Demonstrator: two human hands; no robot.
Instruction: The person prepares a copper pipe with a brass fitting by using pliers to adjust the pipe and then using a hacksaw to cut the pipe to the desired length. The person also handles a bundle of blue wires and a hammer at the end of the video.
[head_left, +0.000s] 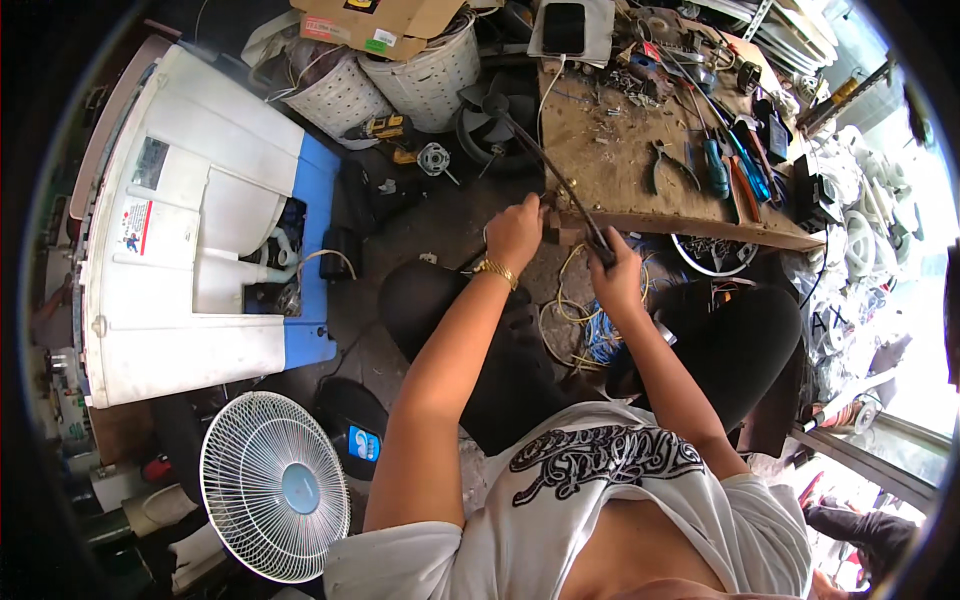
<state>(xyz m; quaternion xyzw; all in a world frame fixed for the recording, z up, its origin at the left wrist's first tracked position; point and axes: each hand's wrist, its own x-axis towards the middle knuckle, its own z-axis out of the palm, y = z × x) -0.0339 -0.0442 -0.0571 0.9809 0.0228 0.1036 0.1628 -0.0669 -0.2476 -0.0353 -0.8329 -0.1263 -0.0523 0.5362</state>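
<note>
My right hand (620, 270) grips the dark handle of a long thin metal tool (560, 185), which points up and left past the bench edge toward a dark fan blade (485, 125) on the floor. My left hand (515, 235), with a gold watch at the wrist, is closed just left of the tool, beside the edge of the wooden bench (600, 140); what its fingers hold is too small to make out. Pliers (655, 170), screwdrivers (717, 170) and other tools lie on the bench. Coiled yellow and blue wires (600, 330) lie below my right hand.
A white and blue plastic appliance (130, 330) stands at left, above a white fan (250, 450). A yellow drill (385, 130), a motor (435, 160) and white bins (420, 85) sit at upper left. White parts (865, 230) crowd the right. Another person's dark-clothed leg (860, 530) shows lower right.
</note>
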